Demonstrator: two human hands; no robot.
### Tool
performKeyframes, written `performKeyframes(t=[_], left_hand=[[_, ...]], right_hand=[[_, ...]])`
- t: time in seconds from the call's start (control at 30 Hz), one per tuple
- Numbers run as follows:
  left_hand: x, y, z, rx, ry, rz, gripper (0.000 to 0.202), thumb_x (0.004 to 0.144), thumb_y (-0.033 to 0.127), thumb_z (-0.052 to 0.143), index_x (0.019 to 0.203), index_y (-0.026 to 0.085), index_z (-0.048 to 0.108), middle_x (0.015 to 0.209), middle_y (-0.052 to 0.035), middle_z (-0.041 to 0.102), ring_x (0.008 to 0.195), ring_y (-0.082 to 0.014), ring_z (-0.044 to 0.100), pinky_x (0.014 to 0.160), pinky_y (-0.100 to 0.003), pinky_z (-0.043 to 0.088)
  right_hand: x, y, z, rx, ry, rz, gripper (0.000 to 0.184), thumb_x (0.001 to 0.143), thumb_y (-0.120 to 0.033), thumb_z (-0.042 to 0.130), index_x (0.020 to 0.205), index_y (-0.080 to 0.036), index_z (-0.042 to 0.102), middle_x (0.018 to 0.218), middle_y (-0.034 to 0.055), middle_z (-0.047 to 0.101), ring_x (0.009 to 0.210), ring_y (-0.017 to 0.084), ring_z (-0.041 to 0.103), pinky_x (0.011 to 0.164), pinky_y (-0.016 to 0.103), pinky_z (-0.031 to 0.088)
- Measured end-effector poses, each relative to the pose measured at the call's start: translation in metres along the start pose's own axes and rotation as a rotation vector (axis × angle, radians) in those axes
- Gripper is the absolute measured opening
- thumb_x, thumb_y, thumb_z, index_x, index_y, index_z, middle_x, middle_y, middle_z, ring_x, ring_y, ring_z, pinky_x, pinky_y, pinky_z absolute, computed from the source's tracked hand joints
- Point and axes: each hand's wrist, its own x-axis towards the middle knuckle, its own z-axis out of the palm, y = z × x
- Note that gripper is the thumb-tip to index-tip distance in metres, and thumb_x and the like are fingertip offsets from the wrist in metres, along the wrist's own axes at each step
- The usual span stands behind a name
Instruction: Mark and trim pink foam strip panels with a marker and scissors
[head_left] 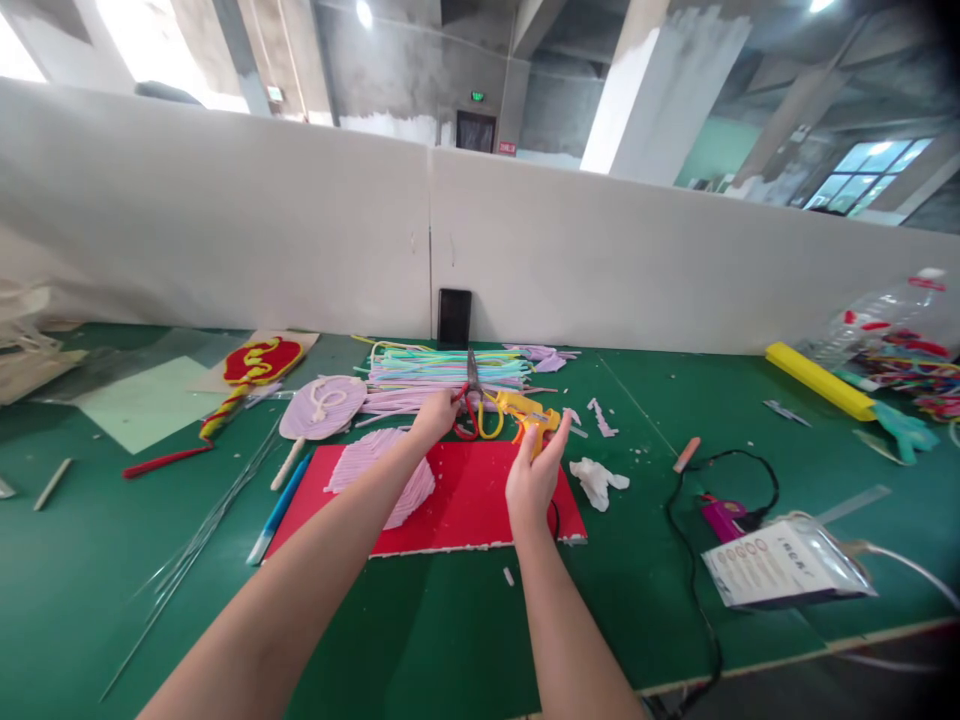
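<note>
My left hand (pixel 435 418) reaches to the back edge of the red board, its fingers closed at the handle of a pair of scissors (pixel 491 430) with red and yellow grips. The dark blades point away over the pipe cleaners (pixel 420 368), a bundle in lilac, mint and yellow. In my right hand (pixel 534 478) is a yellow hot glue gun (pixel 525 408), held over the right part of the red board (pixel 472 510). A lilac piece made of pipe cleaners laid side by side (pixel 397 505) rests on the board, partly hidden by my left forearm.
Left of the board lie a blue pen (pixel 279 508), a lilac fan shape (pixel 322 408), a red fan shape (pixel 262 360) and thin wires (pixel 214 520). Crumpled tissue (pixel 598 482), a black cable (pixel 686 540) and a white packet (pixel 784 562) lie right. A phone (pixel 454 318) leans on the partition.
</note>
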Motion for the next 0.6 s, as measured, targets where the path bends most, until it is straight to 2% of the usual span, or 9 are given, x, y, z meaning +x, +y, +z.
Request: performKeyframes(t=[0.1, 0.17, 0.23, 0.4, 0.47, 0.53, 0.6], left_hand=[[-0.010, 0.003, -0.005, 0.017, 0.080, 0.013, 0.035, 0.092, 0.035, 0.058, 0.122, 0.016, 0.056, 0.121, -0.0098, 0.060, 0.102, -0.0225, 0.062, 0.085, -0.044, 0.053], [-0.023, 0.004, -0.015, 0.037, 0.149, 0.036, 0.029, 0.096, 0.032, 0.050, 0.118, 0.015, 0.059, 0.117, -0.0114, 0.063, 0.104, -0.0232, 0.062, 0.088, -0.041, 0.051], [-0.038, -0.001, -0.029, 0.059, 0.200, 0.079, 0.026, 0.098, 0.028, 0.043, 0.111, 0.016, 0.062, 0.116, -0.0128, 0.066, 0.107, -0.0240, 0.062, 0.090, -0.036, 0.048], [-0.077, -0.035, -0.063, 0.085, 0.258, 0.148, 0.024, 0.093, 0.025, 0.045, 0.104, 0.018, 0.066, 0.110, -0.0095, 0.070, 0.104, -0.0236, 0.064, 0.087, -0.030, 0.046], [-0.091, -0.052, -0.073, 0.083, 0.251, 0.164, 0.025, 0.092, 0.023, 0.045, 0.103, 0.017, 0.066, 0.107, -0.0092, 0.071, 0.099, -0.0229, 0.065, 0.085, -0.029, 0.047], [-0.104, -0.067, -0.080, 0.076, 0.222, 0.197, 0.024, 0.090, 0.022, 0.046, 0.100, 0.018, 0.067, 0.104, -0.0082, 0.071, 0.096, -0.0220, 0.065, 0.084, -0.029, 0.047], [-0.115, -0.077, -0.085, 0.062, 0.178, 0.244, 0.022, 0.089, 0.023, 0.048, 0.096, 0.020, 0.069, 0.101, -0.0056, 0.072, 0.094, -0.0203, 0.065, 0.085, -0.028, 0.047]], right_hand=[[-0.003, 0.000, 0.001, -0.043, -0.019, -0.019, 0.079, 0.091, -0.056, 0.045, 0.154, -0.020, 0.014, 0.147, 0.0197, 0.041, 0.128, 0.035, 0.050, 0.091, 0.047, 0.052], [-0.005, -0.002, 0.002, -0.077, -0.031, -0.040, 0.090, 0.083, -0.058, 0.056, 0.154, -0.019, 0.016, 0.148, 0.0202, 0.039, 0.127, 0.037, 0.051, 0.090, 0.047, 0.053], [-0.007, -0.005, 0.002, -0.110, -0.056, -0.058, 0.094, 0.078, -0.058, 0.061, 0.153, -0.018, 0.019, 0.145, 0.0207, 0.044, 0.123, 0.038, 0.054, 0.085, 0.045, 0.055], [-0.002, -0.004, -0.005, -0.212, -0.196, -0.075, 0.090, 0.079, -0.049, 0.062, 0.153, -0.023, 0.017, 0.127, 0.0149, 0.061, 0.106, 0.034, 0.065, 0.074, 0.039, 0.056], [0.010, 0.001, -0.014, -0.278, -0.281, -0.167, 0.089, 0.079, -0.042, 0.063, 0.154, -0.026, 0.017, 0.123, 0.0120, 0.064, 0.099, 0.031, 0.068, 0.071, 0.037, 0.056], [0.028, 0.007, -0.026, -0.386, -0.399, -0.339, 0.085, 0.079, -0.034, 0.063, 0.153, -0.026, 0.022, 0.119, 0.0104, 0.067, 0.097, 0.030, 0.068, 0.072, 0.036, 0.056], [0.046, 0.010, -0.038, -0.481, -0.460, -0.515, 0.079, 0.078, -0.027, 0.062, 0.150, -0.027, 0.030, 0.113, 0.0090, 0.069, 0.096, 0.028, 0.067, 0.077, 0.036, 0.054]])
